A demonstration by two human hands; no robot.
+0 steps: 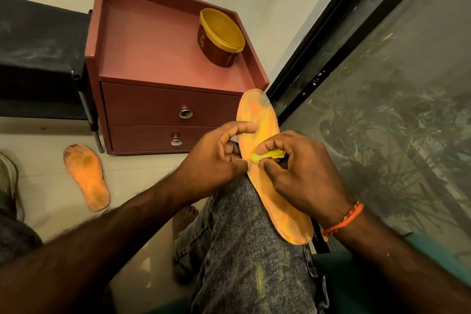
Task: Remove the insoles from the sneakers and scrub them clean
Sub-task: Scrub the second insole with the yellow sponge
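Observation:
An orange insole [257,120] lies lengthwise along my knee, toe end pointing away. My left hand [216,160] grips its left edge near the middle, thumb and fingers curled round it. My right hand [303,173] pinches a small crumpled yellow cloth [267,155] and presses it on the insole's middle. A second orange insole [88,178], darker with dirt, lies on the pale floor at the left. Part of a worn sneaker [9,181] shows at the far left edge.
A dark red two-drawer cabinet [158,107] stands ahead; on its top sits a round tub with a yellow lid [220,37]. A black-framed glass pane [382,99] runs along the right. A dark bench [38,58] is at the left. My bare foot [184,216] rests on the floor.

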